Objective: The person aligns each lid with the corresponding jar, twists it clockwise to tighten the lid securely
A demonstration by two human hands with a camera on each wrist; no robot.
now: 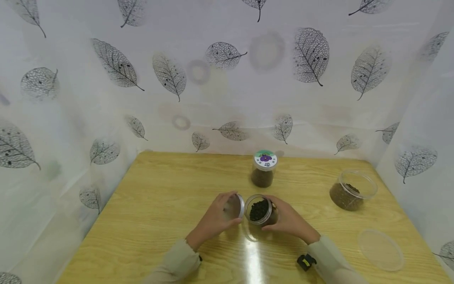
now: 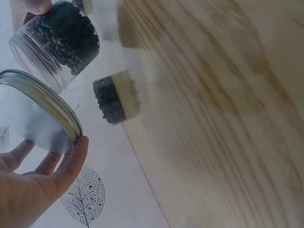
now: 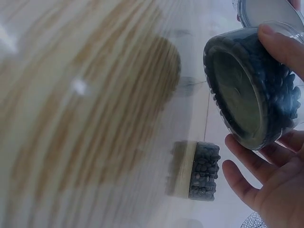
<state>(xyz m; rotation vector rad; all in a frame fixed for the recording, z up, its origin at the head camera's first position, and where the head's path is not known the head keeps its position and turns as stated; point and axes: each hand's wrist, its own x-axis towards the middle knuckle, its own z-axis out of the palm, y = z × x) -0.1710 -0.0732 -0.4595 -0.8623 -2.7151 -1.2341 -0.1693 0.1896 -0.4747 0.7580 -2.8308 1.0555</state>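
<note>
My left hand (image 1: 217, 216) holds a round silver screw lid (image 1: 242, 206) by its edge, tipped on its side. In the left wrist view the fingertips curl against the rim of the lid (image 2: 45, 107). My right hand (image 1: 290, 221) grips a clear round jar (image 1: 258, 211) partly filled with small dark bean-like pieces. This jar is uncapped and tilted, its mouth toward the lid and close to it. In the right wrist view the thumb lies across the side of the jar (image 3: 278, 90), with fingers below; its base faces the camera.
A capped jar (image 1: 263, 177) with a flower label on its lid stands behind my hands. Farther right are a wide uncapped clear tub (image 1: 347, 199) with dark contents and a flat clear lid (image 1: 381, 250). Leaf-patterned sheeting (image 1: 230, 94) borders the wooden table (image 1: 159, 189).
</note>
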